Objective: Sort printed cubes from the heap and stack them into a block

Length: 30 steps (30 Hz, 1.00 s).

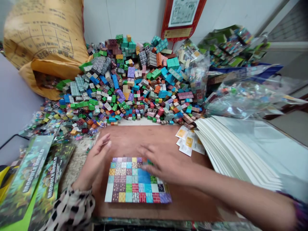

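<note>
A flat rectangle of colourful patterned blocks (128,187) lies on a brown board (192,199). Its lower left corner shows a plain white patch. My right hand (160,160) is over the upper right part of the rectangle, fingers apart and pointing left, slightly blurred; it hides some blocks there. To the left of the rectangle, my left hand (96,157) is raised on its side above the board's left edge, its fingers apart from the thumb and nothing between them.
Loose blocks (134,86) form a large heap behind the board. Small white packets (189,142) and a stack of white sheets (235,154) are at right. Printed cards (26,179) lie left, below a yellow sack (45,35). Clear plastic bags (243,99) sit at back right.
</note>
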Each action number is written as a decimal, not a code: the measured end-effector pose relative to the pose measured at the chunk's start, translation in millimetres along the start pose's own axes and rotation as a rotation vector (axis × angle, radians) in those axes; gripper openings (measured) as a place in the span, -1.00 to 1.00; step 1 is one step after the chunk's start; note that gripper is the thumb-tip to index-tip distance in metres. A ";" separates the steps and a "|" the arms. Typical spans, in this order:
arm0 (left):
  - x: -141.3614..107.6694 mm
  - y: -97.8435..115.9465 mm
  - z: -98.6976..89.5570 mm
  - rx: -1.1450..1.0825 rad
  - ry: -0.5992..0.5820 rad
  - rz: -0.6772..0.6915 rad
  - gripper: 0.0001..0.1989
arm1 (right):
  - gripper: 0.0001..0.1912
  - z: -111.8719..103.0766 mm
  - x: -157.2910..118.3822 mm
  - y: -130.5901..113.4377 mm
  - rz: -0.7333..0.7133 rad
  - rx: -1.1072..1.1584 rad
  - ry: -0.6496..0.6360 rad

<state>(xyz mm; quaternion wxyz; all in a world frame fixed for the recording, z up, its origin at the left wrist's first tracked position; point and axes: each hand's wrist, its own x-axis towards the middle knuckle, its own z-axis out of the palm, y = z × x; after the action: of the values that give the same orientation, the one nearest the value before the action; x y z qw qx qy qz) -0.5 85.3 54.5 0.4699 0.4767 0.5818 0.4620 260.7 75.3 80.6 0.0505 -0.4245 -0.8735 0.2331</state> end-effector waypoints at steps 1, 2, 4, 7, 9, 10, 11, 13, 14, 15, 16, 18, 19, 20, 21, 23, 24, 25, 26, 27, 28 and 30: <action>12.0 6.1 3.1 0.001 -0.019 0.020 -0.35 | -0.43 -9.7 14.1 9.7 0.027 0.032 0.002; 23.8 10.6 6.4 0.000 -0.033 0.041 -0.35 | -0.46 -18.2 28.9 19.5 0.041 0.070 0.014; 46.2 14.7 13.2 0.008 -0.069 0.039 -0.36 | -0.54 -31.9 57.7 37.9 0.113 0.187 0.057; 76.5 13.1 21.0 0.022 -0.097 0.011 -0.39 | -0.64 -48.7 94.7 56.6 0.259 0.310 0.086; 94.5 11.4 23.3 0.034 -0.088 0.015 -0.39 | -0.69 -59.8 115.1 62.3 0.313 0.388 0.108; 102.8 11.2 23.5 0.031 -0.078 0.026 -0.37 | -0.72 -65.5 124.6 63.5 0.324 0.437 0.123; 110.6 11.4 23.4 0.024 -0.062 0.042 -0.35 | -0.76 -71.1 134.0 63.9 0.332 0.490 0.150; 124.3 12.7 22.6 0.016 -0.032 0.081 -0.32 | -0.84 -81.5 152.0 63.0 0.357 0.596 0.234; 130.1 13.4 22.1 0.024 -0.016 0.101 -0.32 | -0.87 -85.8 160.5 62.3 0.373 0.638 0.280; 135.2 14.0 21.6 0.045 0.002 0.122 -0.34 | -0.90 -89.2 168.4 61.8 0.391 0.668 0.324; 139.6 14.5 21.2 0.077 0.023 0.140 -0.37 | -0.92 -91.7 175.6 61.6 0.409 0.685 0.365; 146.9 15.6 20.2 0.161 0.085 0.184 -0.44 | -0.92 -94.6 186.9 63.5 0.444 0.679 0.417; 150.1 16.3 19.7 0.211 0.124 0.214 -0.47 | -0.92 -95.4 190.8 65.9 0.462 0.660 0.439; 153.0 17.3 19.0 0.262 0.160 0.244 -0.50 | -0.91 -96.3 193.6 69.5 0.480 0.633 0.461; 155.9 18.6 18.4 0.307 0.189 0.269 -0.52 | -0.91 -97.4 195.5 74.1 0.497 0.600 0.489; 160.9 21.4 17.3 0.364 0.218 0.298 -0.53 | -0.85 -101.2 197.3 86.2 0.531 0.507 0.590; 162.9 22.6 17.1 0.374 0.217 0.302 -0.53 | -0.80 -103.9 197.7 93.3 0.547 0.426 0.662; 164.3 23.4 17.2 0.374 0.211 0.300 -0.53 | -0.73 -106.9 198.2 100.7 0.560 0.324 0.736; 165.1 23.5 17.6 0.370 0.207 0.299 -0.53 | -0.66 -110.3 198.9 108.1 0.569 0.211 0.802; 165.1 23.0 18.5 0.366 0.203 0.299 -0.54 | -0.60 -113.8 200.2 115.5 0.571 0.096 0.854; 164.4 21.8 19.6 0.366 0.201 0.300 -0.54 | -0.54 -117.4 202.0 122.4 0.562 -0.008 0.883; 161.4 17.7 22.3 0.367 0.196 0.304 -0.56 | -0.40 -124.8 207.4 134.7 0.513 -0.138 0.872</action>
<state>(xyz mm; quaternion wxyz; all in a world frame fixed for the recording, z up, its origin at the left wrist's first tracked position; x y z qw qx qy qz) 6.9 249.0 51.9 0.2420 0.5889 0.6202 0.4582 261.6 350.9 107.9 0.3231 -0.6854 -0.6523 -0.0192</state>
